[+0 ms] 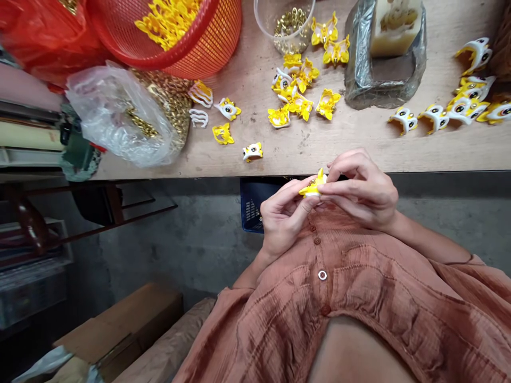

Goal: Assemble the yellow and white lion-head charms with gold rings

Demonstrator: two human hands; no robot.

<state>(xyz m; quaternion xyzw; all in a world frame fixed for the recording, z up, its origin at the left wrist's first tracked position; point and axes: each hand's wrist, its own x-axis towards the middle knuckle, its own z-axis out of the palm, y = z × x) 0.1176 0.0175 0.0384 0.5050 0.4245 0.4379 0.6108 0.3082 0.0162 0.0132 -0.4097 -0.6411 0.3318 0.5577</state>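
Note:
Both my hands pinch one small yellow and white toy piece (313,186) just below the table's front edge. My left hand (282,215) grips it from the left with thumb and fingertips. My right hand (361,187) closes on it from the right, fingers curled over. On the wooden table (319,149) lie several similar yellow pieces (297,96), and a single one (253,151) sits near the edge closest to my hands. More white-faced pieces (459,109) line up at the right.
A red mesh basket (199,48) with yellow parts stands at the back left beside a clear plastic bag (115,119) and a heap of gold bits (171,98). A clear cup of gold bits (289,24), a wrapped block (385,53), a blue crate (251,205) under the table.

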